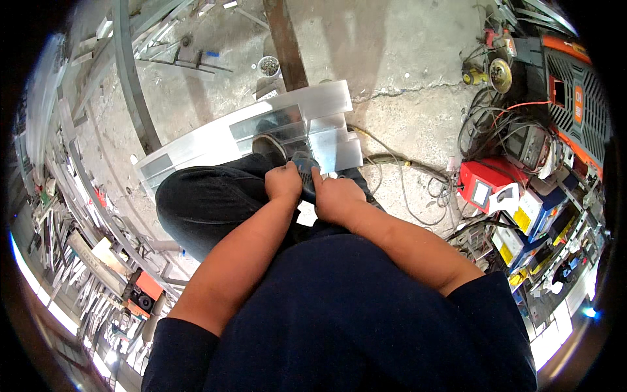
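Note:
My right hand (pixel 337 198) is wrapped round the body of a dark grey power tool, apparently an angle grinder (pixel 304 164). My left hand (pixel 284 181) makes a fist at the tool's left side, gripping it there, maybe by a side handle that the fingers hide. The tool's working end points away from me, over pale metal pieces (pixel 326 98) with flat shiny faces; whether it touches them I cannot tell. My dark shoe (pixel 269 147) is on or beside the metal, and my bent left knee (pixel 186 196) lies left of the hands.
Dark steel beams (pixel 287 49) cross the concrete floor ahead. A small tub of bits (pixel 268 66) stands beyond the metal. On the right are cables (pixel 418 166), a red machine (pixel 483 186) and an orange-and-grey unit (pixel 578 98). Scrap metal strips (pixel 62 255) crowd the left.

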`<state>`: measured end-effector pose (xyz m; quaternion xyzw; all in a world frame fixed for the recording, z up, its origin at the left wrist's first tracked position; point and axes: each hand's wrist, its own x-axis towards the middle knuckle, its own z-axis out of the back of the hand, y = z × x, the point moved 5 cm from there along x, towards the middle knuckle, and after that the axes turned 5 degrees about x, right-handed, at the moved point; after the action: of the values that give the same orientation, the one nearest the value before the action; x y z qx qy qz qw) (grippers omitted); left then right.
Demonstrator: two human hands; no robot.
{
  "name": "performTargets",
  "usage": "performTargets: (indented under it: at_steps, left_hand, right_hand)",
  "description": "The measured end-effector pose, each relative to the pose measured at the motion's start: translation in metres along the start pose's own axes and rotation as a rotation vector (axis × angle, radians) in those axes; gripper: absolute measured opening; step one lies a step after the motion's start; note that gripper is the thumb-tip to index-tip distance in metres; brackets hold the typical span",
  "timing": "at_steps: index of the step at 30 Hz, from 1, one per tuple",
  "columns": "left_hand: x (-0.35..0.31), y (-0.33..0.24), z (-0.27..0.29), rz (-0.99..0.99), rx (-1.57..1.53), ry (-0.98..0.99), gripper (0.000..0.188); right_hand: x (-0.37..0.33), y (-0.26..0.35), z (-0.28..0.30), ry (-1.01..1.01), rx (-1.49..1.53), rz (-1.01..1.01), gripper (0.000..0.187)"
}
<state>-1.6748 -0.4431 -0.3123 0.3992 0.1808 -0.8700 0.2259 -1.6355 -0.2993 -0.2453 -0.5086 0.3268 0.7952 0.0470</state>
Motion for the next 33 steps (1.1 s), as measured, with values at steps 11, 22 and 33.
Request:
performTargets:
  at_steps: [11,22,33]
  left_hand:
    - [0.003,-0.008,0.003,-0.035,0.068,-0.033,0.036]
    - [-0.001,-0.011,0.001,-0.022,0.019,-0.009,0.036]
    - [-0.006,-0.011,-0.002,-0.061,0.002,-0.081,0.040]
  right_hand:
    - [-0.001,0.006,0.011,0.050,0.008,-0.013,0.060]
    - [-0.003,0.004,0.014,0.058,0.008,-0.028,0.061]
    - [-0.004,-0.001,0.011,0.058,-0.008,-0.022,0.064]
